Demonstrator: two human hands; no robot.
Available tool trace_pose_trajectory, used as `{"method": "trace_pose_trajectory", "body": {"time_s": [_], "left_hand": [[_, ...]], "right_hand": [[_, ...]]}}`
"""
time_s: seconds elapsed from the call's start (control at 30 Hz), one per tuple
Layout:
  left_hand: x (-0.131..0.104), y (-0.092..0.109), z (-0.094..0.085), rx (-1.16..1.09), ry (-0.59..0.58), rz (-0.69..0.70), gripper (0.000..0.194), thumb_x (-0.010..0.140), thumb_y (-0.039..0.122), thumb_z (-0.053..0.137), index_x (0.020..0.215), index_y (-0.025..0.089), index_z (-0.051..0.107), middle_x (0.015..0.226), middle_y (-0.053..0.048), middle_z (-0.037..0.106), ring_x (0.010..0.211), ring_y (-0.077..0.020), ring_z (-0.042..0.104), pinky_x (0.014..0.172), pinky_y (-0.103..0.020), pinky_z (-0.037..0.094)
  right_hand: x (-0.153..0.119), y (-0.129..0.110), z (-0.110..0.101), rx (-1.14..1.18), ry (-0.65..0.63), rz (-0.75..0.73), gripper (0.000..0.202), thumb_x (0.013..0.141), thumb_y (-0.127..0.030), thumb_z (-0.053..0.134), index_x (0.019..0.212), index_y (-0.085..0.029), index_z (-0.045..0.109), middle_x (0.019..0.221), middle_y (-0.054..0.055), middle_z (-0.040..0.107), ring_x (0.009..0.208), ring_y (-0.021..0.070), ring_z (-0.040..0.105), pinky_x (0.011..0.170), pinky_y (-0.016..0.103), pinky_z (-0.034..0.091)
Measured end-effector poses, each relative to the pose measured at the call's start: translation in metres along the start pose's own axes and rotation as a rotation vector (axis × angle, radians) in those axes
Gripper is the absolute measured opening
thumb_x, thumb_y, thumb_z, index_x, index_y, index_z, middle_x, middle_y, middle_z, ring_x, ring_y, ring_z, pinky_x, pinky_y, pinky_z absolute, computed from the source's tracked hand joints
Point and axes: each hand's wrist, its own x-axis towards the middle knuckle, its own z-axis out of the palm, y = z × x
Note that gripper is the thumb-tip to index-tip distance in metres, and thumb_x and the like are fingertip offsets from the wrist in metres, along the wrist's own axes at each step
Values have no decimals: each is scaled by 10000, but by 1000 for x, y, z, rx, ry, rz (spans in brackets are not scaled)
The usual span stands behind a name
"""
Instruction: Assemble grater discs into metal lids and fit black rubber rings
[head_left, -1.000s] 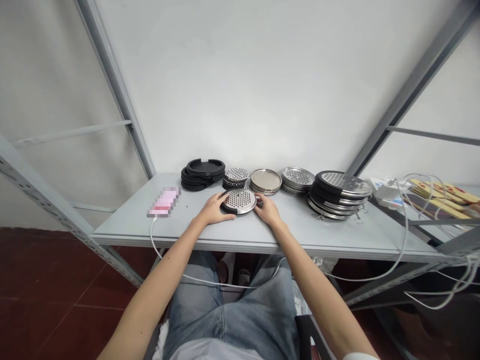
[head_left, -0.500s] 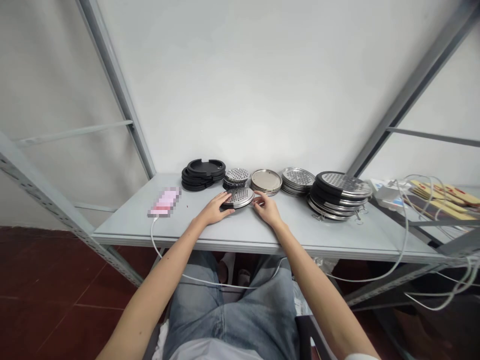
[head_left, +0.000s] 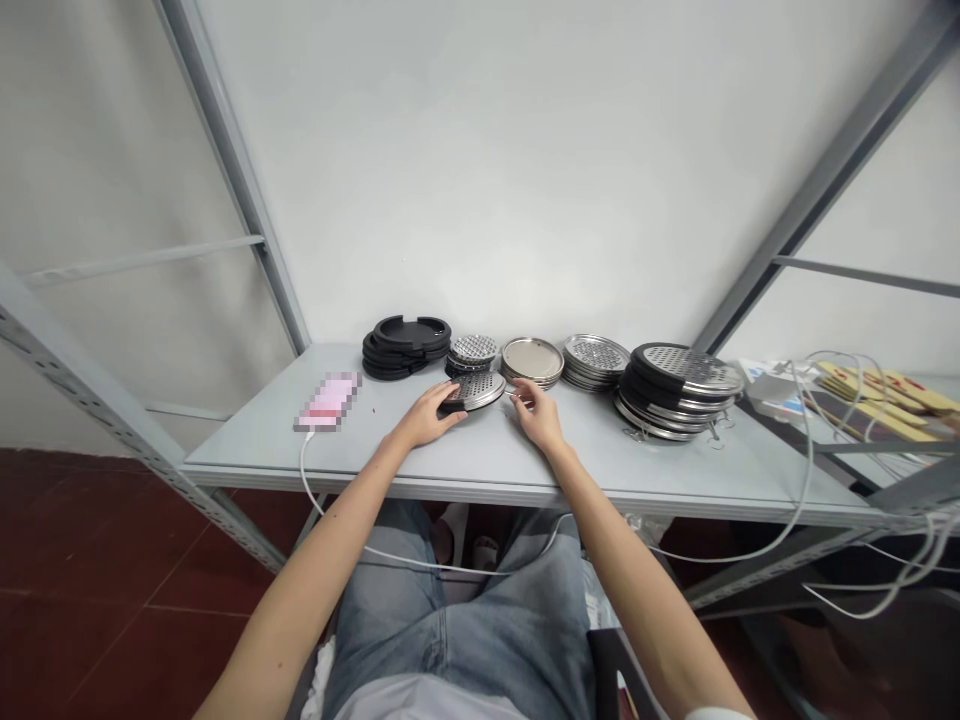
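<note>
In front of me on the grey shelf lies a round perforated metal disc (head_left: 481, 388) with a black rim along its left side. My left hand (head_left: 429, 418) grips that black side, fingers on top and thumb at the near edge. At the disc's right edge, my right hand (head_left: 536, 412) has thumb and fingertips pinched on a small thin metal piece (head_left: 511, 393), whose exact shape is too small to make out. Right behind the disc are a stack of small patterned metal discs (head_left: 475, 348) and a stack of plain metal discs (head_left: 532, 357).
Black ring-shaped holders (head_left: 406, 348) are stacked at the back left, by a pixelated pink phone (head_left: 328, 402) on a white cable. Rightward stand more perforated discs (head_left: 596, 360) and a tall stack of black-rimmed discs (head_left: 679, 390) with small hooks. Metal posts frame the grey shelf (head_left: 480, 470).
My right fingertips have drawn slightly away from the disc's edge, and the thin metal piece now shows between them. The left hand keeps its grip, with the disc shifted slightly left.
</note>
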Motion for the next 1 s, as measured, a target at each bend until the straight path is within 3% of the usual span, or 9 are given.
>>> {"method": "trace_pose_trajectory", "body": {"time_s": [0.43,0.7,1.0], "left_hand": [[0,-1,1,-41,36,11,589,881,500,594,1368,179,512,1408,-144,526,1322,-286,483,1122,-446,385],[0,-1,-3,-150,131,-69,469,898,513,545,1215,175,616,1210,-108,664,1134,-268,616,1016,-407,470],[1,-9,-3,-181,252,-132,610,897,669,416,1042,129,660,936,-76,705,926,-260,653,847,-350,520]], "right_hand": [[-2,-10,-2,19,106,1,297,832,-418,567,929,-171,700,884,92,732,784,210,652,759,353,515],[-2,-11,0,59,112,17,333,836,-466,568,913,-171,701,788,71,724,737,202,652,707,329,506],[-3,-7,1,116,81,25,311,845,-449,566,925,-171,681,706,47,694,717,208,682,707,324,500]]}}
